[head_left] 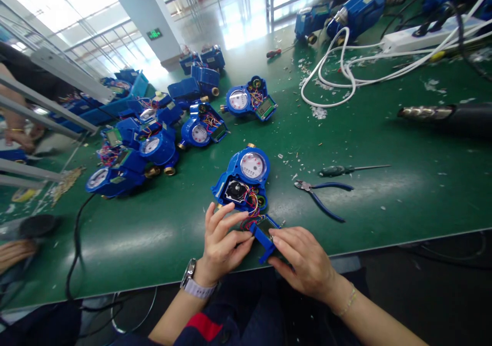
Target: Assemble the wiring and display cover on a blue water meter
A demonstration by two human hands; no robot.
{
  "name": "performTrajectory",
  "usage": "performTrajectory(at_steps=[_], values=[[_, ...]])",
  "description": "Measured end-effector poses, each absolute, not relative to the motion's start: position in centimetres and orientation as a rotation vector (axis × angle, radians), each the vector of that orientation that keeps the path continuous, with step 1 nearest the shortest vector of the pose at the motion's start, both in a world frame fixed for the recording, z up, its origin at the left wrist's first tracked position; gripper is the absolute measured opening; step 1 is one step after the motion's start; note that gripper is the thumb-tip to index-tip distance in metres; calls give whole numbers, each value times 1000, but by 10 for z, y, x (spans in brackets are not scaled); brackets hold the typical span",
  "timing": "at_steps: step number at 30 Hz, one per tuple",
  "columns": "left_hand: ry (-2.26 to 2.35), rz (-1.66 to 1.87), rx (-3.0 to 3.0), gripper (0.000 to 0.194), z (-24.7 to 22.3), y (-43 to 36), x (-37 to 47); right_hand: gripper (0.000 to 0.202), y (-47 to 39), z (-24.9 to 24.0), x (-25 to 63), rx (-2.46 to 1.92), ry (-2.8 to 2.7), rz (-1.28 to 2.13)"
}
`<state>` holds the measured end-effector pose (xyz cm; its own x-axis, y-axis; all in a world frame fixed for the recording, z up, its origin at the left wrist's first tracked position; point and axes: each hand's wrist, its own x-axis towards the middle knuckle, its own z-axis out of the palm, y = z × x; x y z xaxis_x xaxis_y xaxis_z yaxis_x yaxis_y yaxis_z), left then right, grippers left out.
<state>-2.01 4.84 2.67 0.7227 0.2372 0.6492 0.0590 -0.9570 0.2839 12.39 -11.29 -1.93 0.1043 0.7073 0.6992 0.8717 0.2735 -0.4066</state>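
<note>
A blue water meter (252,165) with a round white dial lies opened on the green table, its wires and a black part showing in the housing. Red and other wires run from it to a small blue display module (265,228) near the table's front edge. My left hand (225,241), with a watch on its wrist, pinches the module's left side between thumb and fingers. On the module's right side, my right hand (302,259) closes its thumb and fingers around the edge. The undersides of the module and the fingertips beneath it are hidden.
Blue-handled cutters (326,186) and a green screwdriver (336,171) lie right of the meter. Several blue meters (157,143) crowd the left. A heat gun (442,114), white cable (330,87) and power strip (418,39) are at right. Another person's hand (17,253) is far left.
</note>
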Motion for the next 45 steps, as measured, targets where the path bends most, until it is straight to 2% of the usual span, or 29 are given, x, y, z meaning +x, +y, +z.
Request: performTrajectory(at_steps=[7, 14, 45], values=[[300, 1074, 2785, 9, 27, 56, -28, 28, -113, -14, 125, -1433, -1683, -296], [358, 1011, 2866, 10, 27, 57, -33, 25, -114, -11, 126, -1439, -1749, -340], [404, 1015, 2893, 8, 26, 48, -31, 34, -120, -14, 124, -1435, -1725, -327]])
